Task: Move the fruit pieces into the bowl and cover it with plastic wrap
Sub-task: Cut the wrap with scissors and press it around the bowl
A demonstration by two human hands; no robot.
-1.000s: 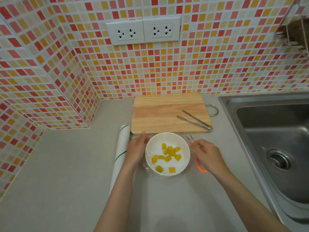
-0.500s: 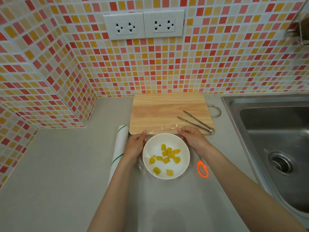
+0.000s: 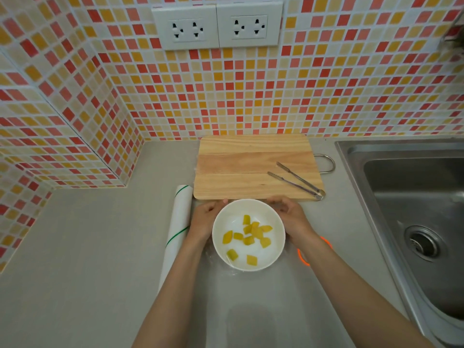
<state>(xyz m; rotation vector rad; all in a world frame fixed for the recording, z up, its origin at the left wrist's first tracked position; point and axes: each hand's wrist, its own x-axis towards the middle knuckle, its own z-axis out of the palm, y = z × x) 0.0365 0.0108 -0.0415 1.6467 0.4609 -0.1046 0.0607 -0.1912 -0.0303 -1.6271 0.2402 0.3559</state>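
Note:
A white bowl [image 3: 276, 247] stands on the grey counter just in front of the cutting board and holds several yellow fruit pieces [image 3: 253, 233]. A thin clear sheet of plastic wrap [image 3: 209, 257] shows as crinkles around the bowl's base. My left hand [image 3: 204, 219] is at the bowl's far left rim and my right hand [image 3: 291, 217] at its far right rim. The fingers of both are curled at the far edge of the sheet. The plastic wrap roll [image 3: 177, 227] lies lengthwise left of my left forearm.
The wooden cutting board [image 3: 246, 167] lies behind the bowl with metal tongs [image 3: 297, 183] on its right side. Orange-handled scissors [image 3: 302, 258] lie partly under my right forearm. A steel sink [image 3: 414, 197] fills the right. Tiled walls stand behind and to the left.
My right hand left the scissors on the counter and came to the bowl's far right rim. Both hands now hold the wrap's far edge closer against the bowl.

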